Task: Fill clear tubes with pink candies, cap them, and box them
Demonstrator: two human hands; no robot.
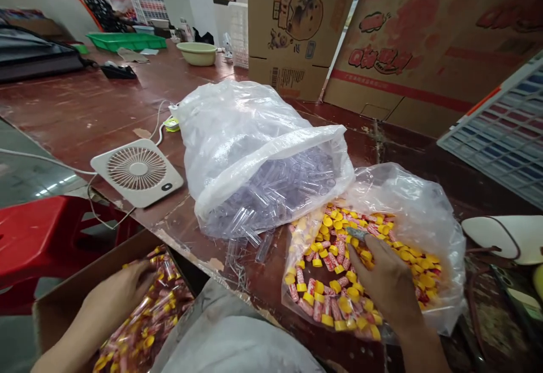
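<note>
My left hand reaches into a cardboard box at the lower left, over clear tubes with red-patterned pieces and yellow caps; its fingertips are hidden among them. At the right, my right hand is in a clear plastic bag of yellow-capped, red-patterned pieces. A grey-green covering shows on one fingertip, and the thumb and forefinger are apart, with nothing visible between them. Between the hands, a white sack lies on its side, its mouth full of empty clear tubes, some spilled onto the table.
A white fan with a cord stands left of the sack, by a red stool. Behind are cardboard sheets, a yellow basin and a green tray. A white rack leans at right. A person sits far left.
</note>
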